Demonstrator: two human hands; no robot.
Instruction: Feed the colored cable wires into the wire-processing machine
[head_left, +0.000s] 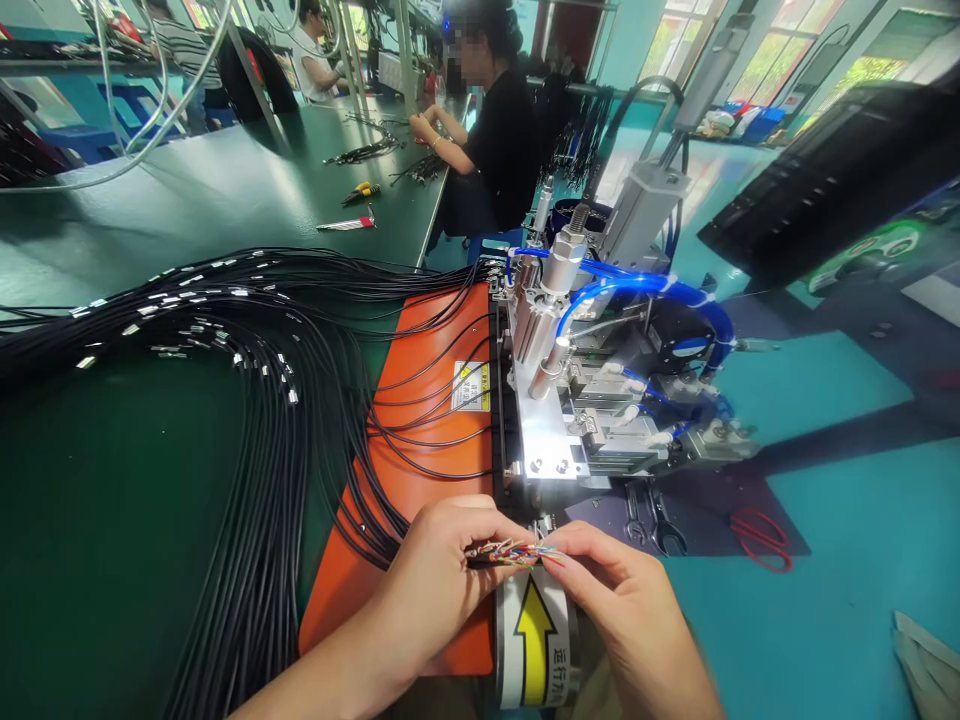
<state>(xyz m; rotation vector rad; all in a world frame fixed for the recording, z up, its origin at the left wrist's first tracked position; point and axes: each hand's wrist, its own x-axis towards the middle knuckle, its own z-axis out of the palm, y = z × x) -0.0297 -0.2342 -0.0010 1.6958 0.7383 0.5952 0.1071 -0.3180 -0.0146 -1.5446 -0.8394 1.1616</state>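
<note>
My left hand (442,570) is closed around a bunch of black cables (379,535) near their stripped ends. Thin coloured wires (510,551) fan out from the cable ends between my two hands. The thumb and fingertips of my right hand (615,580) pinch the tips of these wires. Both hands are just above a white guide with a yellow arrow (535,640), at the front of a metal machine (544,430). Several single cables run across an orange plate (435,400) into the machine's side.
A thick bundle of black cables with white tags (262,440) lies across the green table (90,480) on the left. Yellow-handled pliers (361,193) lie farther back. Wrenches (660,525) and red-handled scissors (761,540) lie on the right. A co-worker (495,130) sits beyond, handling cables.
</note>
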